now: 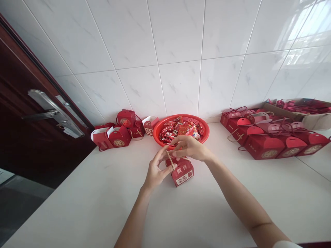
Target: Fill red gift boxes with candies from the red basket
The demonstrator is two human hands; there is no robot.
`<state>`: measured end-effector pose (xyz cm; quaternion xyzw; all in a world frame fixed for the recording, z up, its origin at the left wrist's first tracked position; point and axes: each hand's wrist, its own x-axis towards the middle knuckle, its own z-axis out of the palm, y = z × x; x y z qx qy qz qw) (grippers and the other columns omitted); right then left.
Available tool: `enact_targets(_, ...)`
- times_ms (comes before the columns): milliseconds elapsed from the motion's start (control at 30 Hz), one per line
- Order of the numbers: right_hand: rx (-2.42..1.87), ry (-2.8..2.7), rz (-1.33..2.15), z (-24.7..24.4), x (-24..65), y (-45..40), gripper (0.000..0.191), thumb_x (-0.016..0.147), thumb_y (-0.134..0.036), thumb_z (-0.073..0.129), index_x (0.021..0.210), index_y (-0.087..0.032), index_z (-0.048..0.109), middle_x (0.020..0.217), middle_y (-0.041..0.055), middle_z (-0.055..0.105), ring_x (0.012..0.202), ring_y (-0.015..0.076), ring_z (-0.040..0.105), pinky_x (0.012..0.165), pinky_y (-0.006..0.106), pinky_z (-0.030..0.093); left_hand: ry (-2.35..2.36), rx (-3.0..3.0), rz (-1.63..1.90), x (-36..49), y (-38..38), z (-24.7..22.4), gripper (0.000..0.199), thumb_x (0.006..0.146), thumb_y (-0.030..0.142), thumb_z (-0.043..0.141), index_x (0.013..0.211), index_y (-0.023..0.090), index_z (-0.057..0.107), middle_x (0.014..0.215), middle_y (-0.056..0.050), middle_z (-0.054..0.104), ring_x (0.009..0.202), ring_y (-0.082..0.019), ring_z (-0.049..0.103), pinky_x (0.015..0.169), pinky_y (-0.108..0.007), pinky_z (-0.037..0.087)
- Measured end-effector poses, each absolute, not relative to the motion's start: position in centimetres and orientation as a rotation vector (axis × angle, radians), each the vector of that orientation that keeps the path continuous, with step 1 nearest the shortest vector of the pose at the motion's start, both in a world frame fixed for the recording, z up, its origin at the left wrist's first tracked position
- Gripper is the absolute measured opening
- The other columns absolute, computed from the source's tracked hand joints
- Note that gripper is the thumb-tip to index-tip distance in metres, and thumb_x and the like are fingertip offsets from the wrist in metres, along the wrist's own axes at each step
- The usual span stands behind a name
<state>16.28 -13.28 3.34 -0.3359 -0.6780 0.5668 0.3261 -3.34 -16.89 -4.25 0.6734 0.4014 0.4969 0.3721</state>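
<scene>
Box (183, 174): just in front of the basket (198, 120).
Left hand (155, 170): pinching the rope handle (170, 160), seemingly to hold it upright.
Right hand (191, 148): at the box's top; I can't tell its grip.

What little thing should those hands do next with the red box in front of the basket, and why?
Perhaps ease the tan cord upright as a handle over the red box: the left hand is at one stretch of it, the right hand is over the box's top, and another stretch sits lower.
</scene>
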Motion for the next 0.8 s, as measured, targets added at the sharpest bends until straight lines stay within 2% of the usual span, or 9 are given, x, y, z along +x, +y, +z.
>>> enact_targets(200,-1.024,-1.924,1.279,3.0,15.6,-13.9,0.035,0.071,-0.019,0.07,0.104,-0.02,0.059,0.067,-0.003,0.069,0.059,0.0141,0.062,0.054,0.023,0.042,1.106,1.809,1.321,-1.7,-17.5,-4.7,0.074,0.081,0.033,0.073,0.146,0.025,0.04,0.114,-0.008,0.069,0.102,-0.023,0.067,0.091,-0.037,0.055)
enact_targets(300,-1.14,-2.005,1.107,2.9,15.2,-14.2,0.037,0.07,-0.018,0.07,0.104,-0.022,0.059,0.068,-0.0043,0.068,0.064,0.0151,0.063,0.057,0.024,0.04,1.14,1.853,1.287,-1.2,-17.5,-4.9,0.072,0.082,0.027,0.068,0.147,0.026,0.038,0.112,-0.006,0.07,0.097,-0.021,0.068,0.084,-0.034,0.056)
enact_targets(467,-1.288,-2.162,0.881,2.3,14.0,-14.5,0.04,0.07,-0.019,0.069,0.108,-0.022,0.059,0.077,-0.0013,0.07,0.076,0.0191,0.065,0.064,0.026,0.039,1.197,1.979,1.258,-0.9,-17.5,-5.1,0.065,0.08,0.019,0.063,0.141,0.026,0.043,0.118,-0.007,0.069,0.106,-0.023,0.066,0.088,-0.034,0.054)
enact_targets(633,-1.318,-2.198,0.795,2.1,13.5,-14.6,0.042,0.07,-0.009,0.06,0.11,-0.023,0.059,0.078,-0.0002,0.07,0.077,0.0193,0.065,0.063,0.026,0.036,1.19,1.992,1.259,-0.8,-17.6,-5.1,0.069,0.079,0.019,0.063,0.144,0.027,0.04,0.114,-0.006,0.068,0.098,-0.021,0.067,0.084,-0.033,0.055)
enact_targets(800,-1.348,-2.103,0.81,2.7,14.2,-14.4,0.036,0.073,-0.013,0.057,0.107,-0.024,0.058,0.07,-0.0023,0.067,0.076,0.0191,0.062,0.064,0.027,0.036,1.181,1.964,1.278,-0.7,-17.7,-5.3,0.078,0.081,0.026,0.067,0.15,0.026,0.031,0.112,-0.006,0.068,0.091,-0.019,0.066,0.083,-0.033,0.054)
